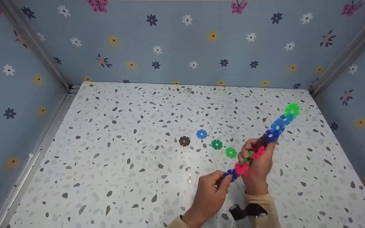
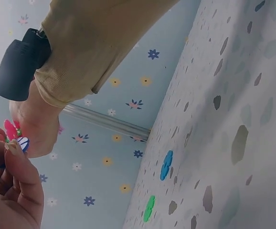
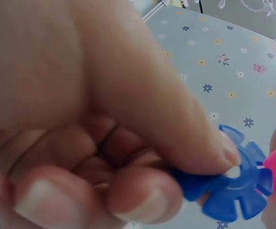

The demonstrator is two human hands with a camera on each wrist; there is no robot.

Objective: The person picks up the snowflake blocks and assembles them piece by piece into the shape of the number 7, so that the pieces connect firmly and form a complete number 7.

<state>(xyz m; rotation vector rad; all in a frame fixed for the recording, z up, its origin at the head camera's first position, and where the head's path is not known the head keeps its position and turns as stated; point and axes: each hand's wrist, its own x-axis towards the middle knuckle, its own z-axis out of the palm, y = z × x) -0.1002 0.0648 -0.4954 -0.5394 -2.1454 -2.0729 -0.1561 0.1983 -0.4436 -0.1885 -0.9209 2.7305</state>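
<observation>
Dark blue disc (image 1: 232,175) pinched in my left hand (image 1: 209,193), right at the end of the chain (image 1: 258,152) my right hand (image 1: 260,169)'s gripping, plus 4 loose discs (image 1: 201,134) on the tabletop (image 1: 90,164).

Left of the chain of discs (image 1: 258,152), four loose discs (image 1: 213,146) lie flat as low obstacles; past them, broad tabletop (image 1: 122,152) offers passage to the left wall (image 1: 21,95). Beyond the chain, room stretches to the back wall (image 1: 176,41); right of it, a narrower strip stops at the right wall (image 1: 360,104). On the chain's near side, the left hand (image 1: 208,193), right hand (image 1: 260,169) and dark wrist camera (image 1: 238,212) bar the way.
</observation>
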